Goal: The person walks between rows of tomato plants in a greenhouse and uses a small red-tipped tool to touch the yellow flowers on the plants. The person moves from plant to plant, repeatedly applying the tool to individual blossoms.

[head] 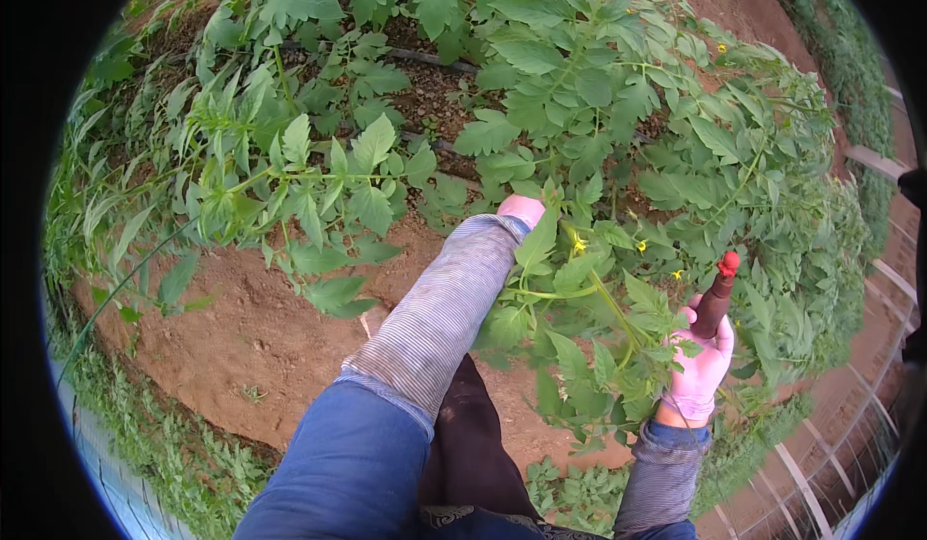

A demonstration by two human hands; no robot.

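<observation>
My left hand (523, 209), in a pink glove, reaches in among the leaves of a tomato plant (536, 243). Leaves cover its fingers, so what it touches is hidden. A striped sleeve covers that forearm. To the right, my right hand (701, 373), also in a pink glove, is wrapped around a small dark brown bottle (712, 308). The bottle tilts upward and ends in a red tip (728, 263). Tomato leaves overlap part of this hand. Between both hands runs a thick green stem (612, 305), with a yellow flower (578, 243) near its upper end.
More tomato plants (304, 178) spread to the left and ahead. Dark drip lines (434, 60) cross the soil behind the foliage. Bare brown soil (261, 330) lies at the lower left. A green string (123, 283) slants across the left side. Pale frame bars (804, 489) stand at the lower right.
</observation>
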